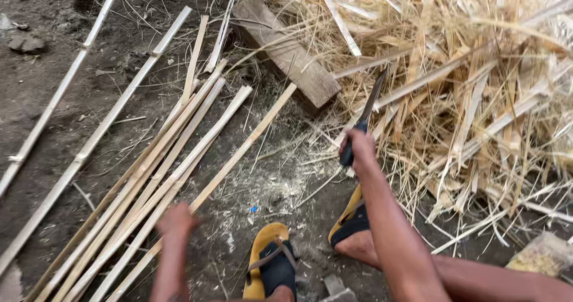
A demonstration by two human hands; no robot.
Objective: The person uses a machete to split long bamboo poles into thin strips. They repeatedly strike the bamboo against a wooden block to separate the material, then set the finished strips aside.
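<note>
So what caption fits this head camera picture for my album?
Right hand grips a knife beside a straw pile; left hand reaches to bamboo strips on dirt.

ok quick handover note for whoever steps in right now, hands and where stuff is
Right hand: shut on the knife, blade pointing up and away over the shavings pile.
Left hand: blurred, at the near end of the bamboo strips; grip cannot be told.
Strips lie in a bundle on the dirt, left of the feet; two longer poles lie further left. A wood block sits ahead, at the pile's edge.
Done: many strips split and a large pile of shavings.
Left: cannot be told from this view.
</note>
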